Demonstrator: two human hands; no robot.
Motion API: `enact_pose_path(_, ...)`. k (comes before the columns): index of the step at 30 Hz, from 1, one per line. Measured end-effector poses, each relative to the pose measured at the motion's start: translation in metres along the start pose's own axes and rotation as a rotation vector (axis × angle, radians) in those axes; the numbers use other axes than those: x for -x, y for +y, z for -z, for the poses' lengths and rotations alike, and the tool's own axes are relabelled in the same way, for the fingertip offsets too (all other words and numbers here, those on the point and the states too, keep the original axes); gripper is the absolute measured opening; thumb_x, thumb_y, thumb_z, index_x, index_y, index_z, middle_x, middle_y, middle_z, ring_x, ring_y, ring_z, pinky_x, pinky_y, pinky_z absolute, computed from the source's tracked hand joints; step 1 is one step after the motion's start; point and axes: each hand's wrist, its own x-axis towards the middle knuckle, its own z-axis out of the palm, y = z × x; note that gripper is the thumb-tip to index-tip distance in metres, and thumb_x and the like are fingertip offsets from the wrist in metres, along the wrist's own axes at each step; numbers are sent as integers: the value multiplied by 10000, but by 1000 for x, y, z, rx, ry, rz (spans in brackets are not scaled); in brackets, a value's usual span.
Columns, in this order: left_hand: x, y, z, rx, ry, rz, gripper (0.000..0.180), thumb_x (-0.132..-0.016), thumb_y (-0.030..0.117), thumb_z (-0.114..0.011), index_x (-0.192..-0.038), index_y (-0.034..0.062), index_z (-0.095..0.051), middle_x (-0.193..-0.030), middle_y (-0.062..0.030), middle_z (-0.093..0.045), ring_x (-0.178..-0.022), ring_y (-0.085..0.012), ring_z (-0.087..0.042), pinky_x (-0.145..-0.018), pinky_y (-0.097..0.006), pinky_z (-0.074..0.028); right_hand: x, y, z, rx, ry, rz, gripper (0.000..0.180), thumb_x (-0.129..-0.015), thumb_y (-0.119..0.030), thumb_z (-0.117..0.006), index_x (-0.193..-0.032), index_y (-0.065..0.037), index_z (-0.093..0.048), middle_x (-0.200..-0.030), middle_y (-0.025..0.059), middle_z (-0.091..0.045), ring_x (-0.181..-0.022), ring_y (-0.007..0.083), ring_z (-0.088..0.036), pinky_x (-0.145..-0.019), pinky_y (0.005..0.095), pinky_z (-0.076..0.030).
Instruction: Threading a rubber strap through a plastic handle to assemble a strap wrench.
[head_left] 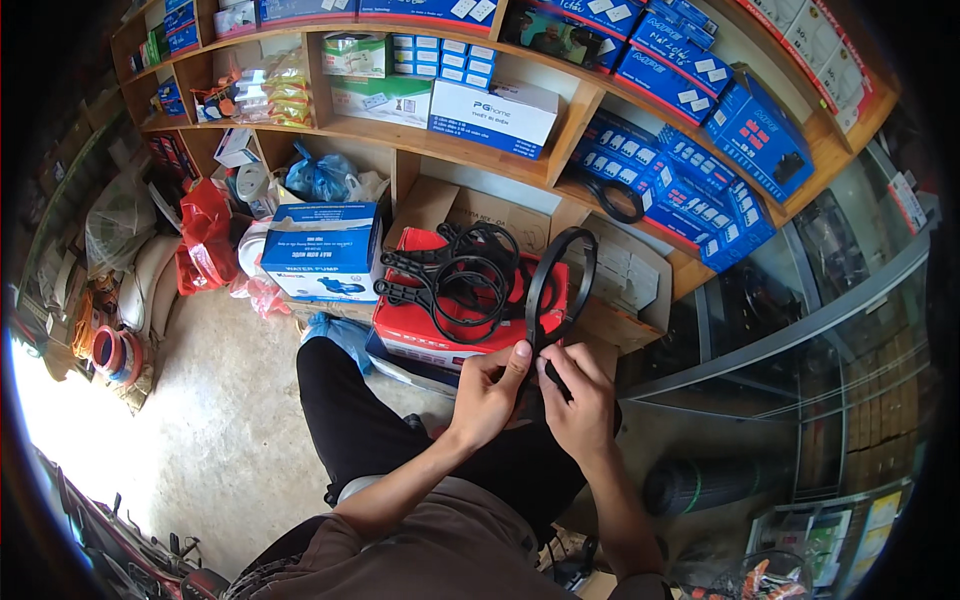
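The left hand point(490, 392) pinched the lower stem of a black ring-shaped clamp point(560, 290), thumb pressed upward against it. The right hand point(580, 400) gripped that stem just beside it. The ring stood upright above both hands, in front of a red box point(440, 335) stacked with similar black clamps point(455, 270).

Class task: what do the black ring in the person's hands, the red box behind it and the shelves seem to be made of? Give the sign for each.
Black ring: probably moulded plastic; thin, uniform, slightly glossy band.
Red box: likely printed cardboard; flat faces, folded edges.
Shelves: wood, light stained; visible grain and thick plank edges.
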Motion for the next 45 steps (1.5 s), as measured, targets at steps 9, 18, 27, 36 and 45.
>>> enact_pose_path(9,-24,-10,0,-34,47,-129,492,-1121,412,-526,-874,22,-698,-586,25,-539,-485,-50,-466,-451,-261,-328,-1,-17,-9,-427,80,-315,145,-1009,-83,-692,-1088,39,-688,-912,98,-635,-832,194,-658,-764,311,-504)
enact_pose_path(18,-11,8,4,214,-13,-29,554,-1145,427,-434,-862,23,-688,-605,-32,-591,-466,-101,-528,-456,-257,-399,-8,-7,-23,-54,211,-93,156,-949,10,-717,-1103,12,-691,-952,119,-639,-781,238,-660,-680,353,-509)
enact_pose_path(27,-22,3,13,-16,7,-75,506,-1137,401,-478,-890,25,-711,-656,0,-622,-511,-65,-517,-484,-258,-390,-8,0,-30,-256,75,-238,137,-994,-26,-646,-1119,30,-658,-917,149,-612,-826,319,-655,-741,386,-507)
enact_pose_path(36,-29,13,36,575,-108,-43,506,-1143,446,-327,-1157,-11,-545,-807,-116,-606,-421,-174,-519,-331,-262,-437,-6,-31,-7,-449,146,-410,112,-1023,-87,-695,-1057,19,-688,-933,45,-642,-852,111,-590,-773,261,-479)
enact_pose_path(45,-8,13,17,383,24,-31,525,-1149,453,-337,-1046,27,-626,-772,-85,-659,-531,-154,-612,-469,-264,-495,-26,-20,-18,-185,129,-99,202,-914,-4,-771,-1095,0,-680,-961,121,-668,-863,266,-692,-757,362,-531)
